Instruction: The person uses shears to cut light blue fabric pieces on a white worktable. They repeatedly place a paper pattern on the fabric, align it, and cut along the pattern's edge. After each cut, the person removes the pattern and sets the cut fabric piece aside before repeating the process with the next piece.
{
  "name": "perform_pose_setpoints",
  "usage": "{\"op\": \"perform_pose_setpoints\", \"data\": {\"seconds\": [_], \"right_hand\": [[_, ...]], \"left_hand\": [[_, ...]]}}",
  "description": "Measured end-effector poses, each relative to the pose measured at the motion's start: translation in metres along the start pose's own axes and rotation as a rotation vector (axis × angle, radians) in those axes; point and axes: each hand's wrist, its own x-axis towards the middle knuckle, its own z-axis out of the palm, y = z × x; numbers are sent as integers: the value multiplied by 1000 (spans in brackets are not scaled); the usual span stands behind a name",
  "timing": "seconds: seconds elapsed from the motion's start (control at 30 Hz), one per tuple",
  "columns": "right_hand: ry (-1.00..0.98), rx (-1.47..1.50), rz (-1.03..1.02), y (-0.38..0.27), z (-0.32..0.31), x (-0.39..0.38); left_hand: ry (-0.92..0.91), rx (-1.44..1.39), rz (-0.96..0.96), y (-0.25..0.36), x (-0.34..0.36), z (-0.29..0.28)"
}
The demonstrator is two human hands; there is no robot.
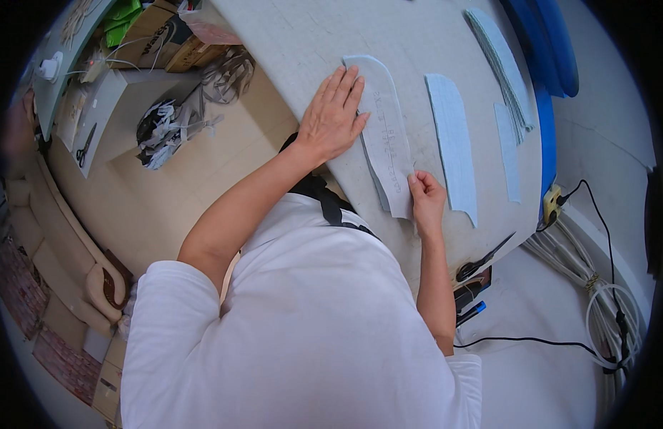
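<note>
Resting left hand (335, 118) open, flat on grey sheet (384, 132); right hand (428, 199) pinched closed at its near right edge, contents unclear.

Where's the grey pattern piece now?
The grey pattern piece is right of centre in the head view, on the table, left hand and right hand at its edges.
</note>
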Motion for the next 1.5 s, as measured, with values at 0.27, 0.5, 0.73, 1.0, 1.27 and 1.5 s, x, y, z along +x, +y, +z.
{"op": "perform_pose_setpoints", "data": {"seconds": [0.27,0.5,0.73,1.0,1.27,1.5], "right_hand": [[29,-150,-22,-2,-1,1],[-40,-159,82,-9,-25,-28],[-33,-297,92,6,-35,-38],[-3,-360,42,14,-32,-36],[54,-507,-59,16,-27,-34],[39,-538,-60,16,-27,-34]], "left_hand": [[-15,78,15,-3,-3,11],[-47,177,56,-4,1,13],[-82,231,112,-12,2,13],[-93,190,119,-15,4,15],[-115,202,145,-20,3,15],[-86,211,143,-18,2,16]]}}
